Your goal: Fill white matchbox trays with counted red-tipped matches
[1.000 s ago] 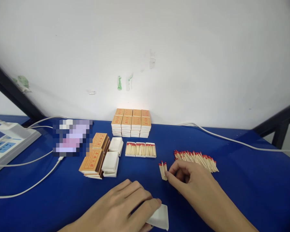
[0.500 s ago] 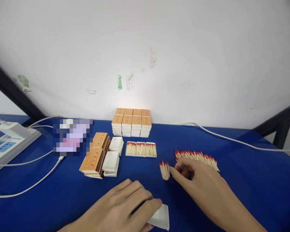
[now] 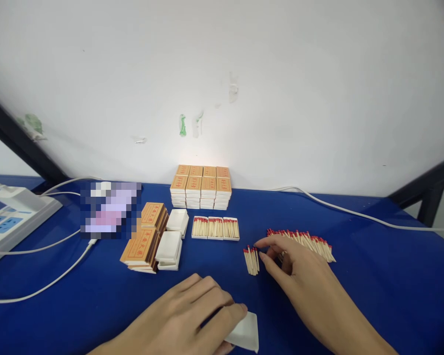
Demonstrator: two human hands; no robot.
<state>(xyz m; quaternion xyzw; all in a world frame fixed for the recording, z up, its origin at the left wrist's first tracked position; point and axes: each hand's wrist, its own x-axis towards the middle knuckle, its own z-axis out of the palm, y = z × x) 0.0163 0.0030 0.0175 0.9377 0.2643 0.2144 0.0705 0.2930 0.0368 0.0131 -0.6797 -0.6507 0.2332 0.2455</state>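
Observation:
My left hand [image 3: 192, 315] is closed on an empty white matchbox tray [image 3: 247, 331] near the front edge of the view. My right hand [image 3: 299, 271] has thumb and index finger apart, with nothing seen between them. Its fingertips are at the right side of a small bunch of red-tipped matches [image 3: 250, 261] lying on the blue table. Behind that hand spreads a larger pile of matches [image 3: 314, 242], partly hidden by it. Three filled matchbox trays [image 3: 215, 228] stand side by side beyond the small bunch.
Stacked closed matchboxes [image 3: 201, 186] stand against the wall. Orange matchbox sleeves [image 3: 140, 244] and empty white trays [image 3: 169, 246] are left of centre. A power strip [image 3: 18, 222], white cables [image 3: 48, 291] and a blurred-out object [image 3: 114, 207] lie at the left; another cable [image 3: 340, 212] runs along the back right.
My right index finger has lifted away from the thumb and reached left toward the top of the small match bunch. My left hand keeps its hold on the tray.

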